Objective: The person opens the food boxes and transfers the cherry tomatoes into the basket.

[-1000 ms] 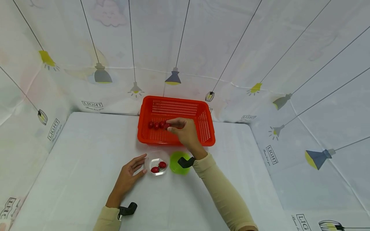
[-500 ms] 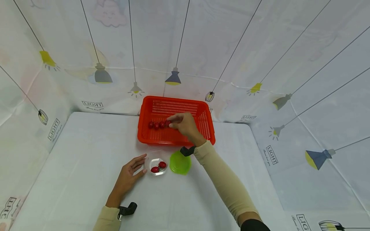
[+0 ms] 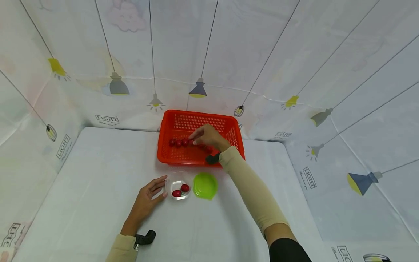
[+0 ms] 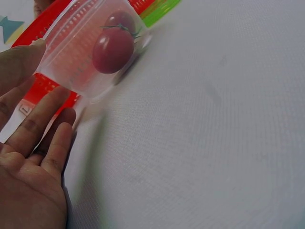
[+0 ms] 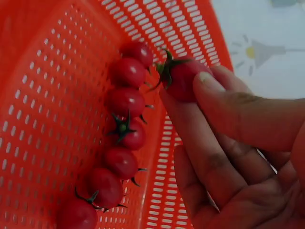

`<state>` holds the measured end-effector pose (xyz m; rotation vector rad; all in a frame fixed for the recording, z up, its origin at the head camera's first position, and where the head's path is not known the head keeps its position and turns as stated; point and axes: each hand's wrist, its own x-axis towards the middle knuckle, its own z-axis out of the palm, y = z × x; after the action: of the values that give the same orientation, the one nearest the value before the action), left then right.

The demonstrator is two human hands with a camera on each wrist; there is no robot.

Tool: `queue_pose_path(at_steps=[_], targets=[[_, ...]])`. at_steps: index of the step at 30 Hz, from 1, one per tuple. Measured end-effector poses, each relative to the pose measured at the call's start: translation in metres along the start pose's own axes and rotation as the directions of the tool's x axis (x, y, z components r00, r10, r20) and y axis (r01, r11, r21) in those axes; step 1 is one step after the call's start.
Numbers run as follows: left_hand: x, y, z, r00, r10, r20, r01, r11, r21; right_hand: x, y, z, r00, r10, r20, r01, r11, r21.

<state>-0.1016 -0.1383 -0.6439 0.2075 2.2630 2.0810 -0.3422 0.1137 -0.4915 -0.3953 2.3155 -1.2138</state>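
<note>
In the right wrist view, my right hand (image 5: 233, 138) pinches a cherry tomato (image 5: 183, 78) with a green calyx between thumb and fingers, over the red basket (image 5: 62, 71). A row of several cherry tomatoes (image 5: 125, 101) lies in the basket beside the hand. My left hand (image 3: 144, 202) rests beside a small clear plastic container (image 3: 168, 186), its fingers loosely extended. The left wrist view has the thumb (image 4: 21, 64) at the container's rim. Two red tomatoes (image 4: 113, 51) with green stems are inside the container.
A bright green round lid or shallow dish (image 3: 205, 186) lies right of the clear container, in front of the basket. All stand on a white-covered table (image 3: 98, 174). Behind rises a fabric wall (image 3: 131, 98) printed with hanging lamps.
The right hand has moved slightly farther back over the basket, and its wrist no longer covers the green piece. More tomatoes show beneath the right wrist. The left hand stays by the container.
</note>
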Motion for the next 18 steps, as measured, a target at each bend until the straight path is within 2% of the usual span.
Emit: queue_pose_path(at_steps=[6,18], targets=[[0.000,0.000,-0.001,1.000,-0.014,-0.002,0.014,1.000,-0.003,0.019,0.006,-0.008,0.996,0.033,0.082,-0.034,0.999,0.015],[-0.001,0.001,0.000,0.999,-0.038,-0.010,0.038,0.999,-0.005,0.045,0.030,-0.004,0.984,0.126,0.123,-0.123,0.992,-0.038]])
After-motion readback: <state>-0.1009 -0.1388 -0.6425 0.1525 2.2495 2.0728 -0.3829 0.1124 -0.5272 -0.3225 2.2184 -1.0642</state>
